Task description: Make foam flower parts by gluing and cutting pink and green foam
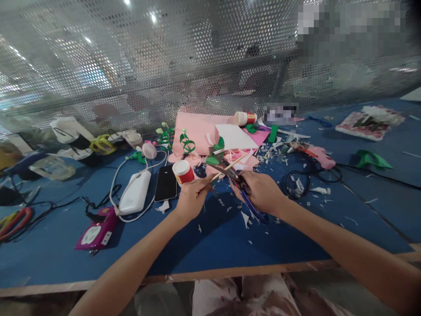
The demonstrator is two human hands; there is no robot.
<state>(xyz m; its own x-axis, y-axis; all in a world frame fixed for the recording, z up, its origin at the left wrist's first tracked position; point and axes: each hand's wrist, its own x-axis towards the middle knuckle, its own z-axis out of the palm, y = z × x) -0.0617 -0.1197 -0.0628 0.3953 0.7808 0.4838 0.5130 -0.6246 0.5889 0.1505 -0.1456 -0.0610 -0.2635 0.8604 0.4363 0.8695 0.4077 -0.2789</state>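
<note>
My left hand [194, 197] pinches a thin pale stick [234, 163] near its lower end. The stick slants up to the right across the blades of a pair of blue-handled scissors [252, 205]. Wrapped round the scissors' handles is my right hand [261, 191]; the blades point up and left and look parted. Just beyond my left hand stands a paper cup [183, 171] with a red band. Behind the blades lie green paper pieces [214, 159], a white sheet [236, 136] and a large pink sheet [197, 127].
A black phone [166, 183], white power bank [135, 192] and purple power strip [98, 230] lie left, with cables around them. A glue gun [317, 156] and its black cord lie right. Paper scraps litter the blue table [204, 245]; a perforated metal panel [197, 57] rises behind.
</note>
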